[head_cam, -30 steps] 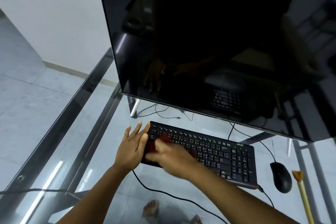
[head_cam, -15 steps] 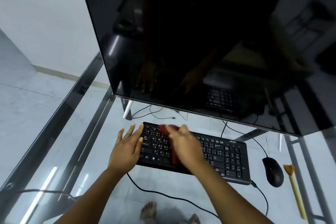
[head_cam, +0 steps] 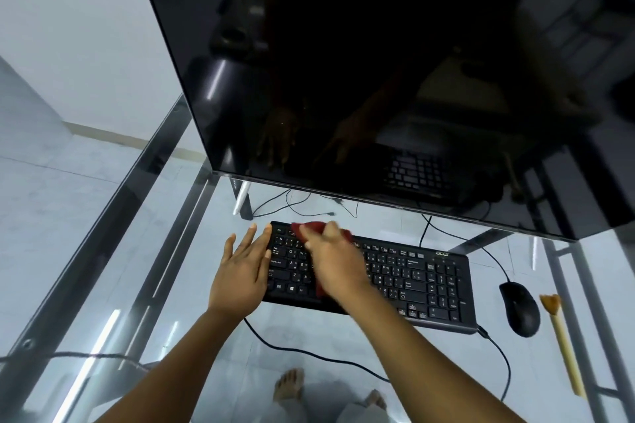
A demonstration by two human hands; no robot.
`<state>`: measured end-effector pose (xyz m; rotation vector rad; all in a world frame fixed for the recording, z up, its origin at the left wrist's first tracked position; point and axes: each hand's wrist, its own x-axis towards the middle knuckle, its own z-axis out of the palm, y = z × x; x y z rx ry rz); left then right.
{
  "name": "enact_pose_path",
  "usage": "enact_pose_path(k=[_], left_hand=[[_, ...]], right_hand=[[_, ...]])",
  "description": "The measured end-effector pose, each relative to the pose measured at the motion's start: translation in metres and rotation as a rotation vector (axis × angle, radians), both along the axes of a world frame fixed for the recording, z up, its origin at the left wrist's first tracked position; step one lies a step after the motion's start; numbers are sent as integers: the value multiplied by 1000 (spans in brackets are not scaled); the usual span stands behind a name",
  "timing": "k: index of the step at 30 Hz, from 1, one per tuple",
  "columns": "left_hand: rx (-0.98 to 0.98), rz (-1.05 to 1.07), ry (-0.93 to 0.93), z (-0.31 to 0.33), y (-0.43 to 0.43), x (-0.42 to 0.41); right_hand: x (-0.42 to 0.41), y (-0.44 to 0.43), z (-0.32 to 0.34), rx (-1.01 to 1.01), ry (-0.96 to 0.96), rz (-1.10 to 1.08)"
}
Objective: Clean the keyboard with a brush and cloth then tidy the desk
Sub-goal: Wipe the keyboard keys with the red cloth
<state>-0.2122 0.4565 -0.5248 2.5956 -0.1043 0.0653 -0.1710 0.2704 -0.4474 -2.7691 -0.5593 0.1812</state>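
Observation:
A black keyboard [head_cam: 412, 280] lies on the glass desk [head_cam: 192, 288] below the monitor. My right hand [head_cam: 335, 263] presses a dark red cloth [head_cam: 311, 229] onto the keyboard's left half; the cloth shows beyond the fingertips at the top row and under the palm. My left hand [head_cam: 242, 268] lies flat with fingers spread against the keyboard's left end, thumb on its edge. A brush [head_cam: 560, 340] with a pale wooden handle and tan bristles lies on the desk at the far right, apart from both hands.
A large dark monitor [head_cam: 378, 79] looms over the desk's back. A black mouse [head_cam: 519, 309] sits between the keyboard and the brush. Cables [head_cam: 309, 355] run across the glass in front of and behind the keyboard. Bare feet show through the glass below.
My right hand has slid the cloth from the keyboard's front-left corner up to its top row. My left hand has stayed at the keyboard's left end.

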Motion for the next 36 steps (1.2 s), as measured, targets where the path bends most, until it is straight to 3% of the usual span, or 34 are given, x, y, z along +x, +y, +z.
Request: enact_pose_path(k=[2, 4, 5, 8, 11, 13, 16, 21, 27, 30, 32, 36], left_hand=[[1, -14, -8, 0, 1, 0], [1, -22, -16, 1, 1, 0], [-3, -19, -16, 2, 1, 0], [-8, 6, -11, 4, -1, 0], [19, -11, -17, 1, -1, 0], [23, -17, -24, -1, 0, 0], [5, -27, -35, 0, 1, 0], [7, -6, -23, 3, -1, 0], [3, -12, -24, 2, 0, 0], [-6, -21, -22, 3, 2, 0], [1, -19, -8, 4, 1, -1], [15, 1, -13, 5, -1, -1]], right_hand=[[-23, 5, 5, 65, 64, 215], [-39, -19, 5, -36, 81, 315], [-44, -37, 2, -79, 53, 296], [-52, -88, -6, -102, 227, 64], [-61, -70, 2, -90, 179, 108], [-61, -38, 4, 24, 116, 102], [-60, -21, -5, -45, 98, 283], [-65, -58, -7, -131, 51, 261], [-64, 1, -11, -52, -35, 336], [-66, -30, -10, -115, -38, 339], [-69, -68, -10, -104, -5, 213], [-66, -97, -10, 24, 15, -248]])
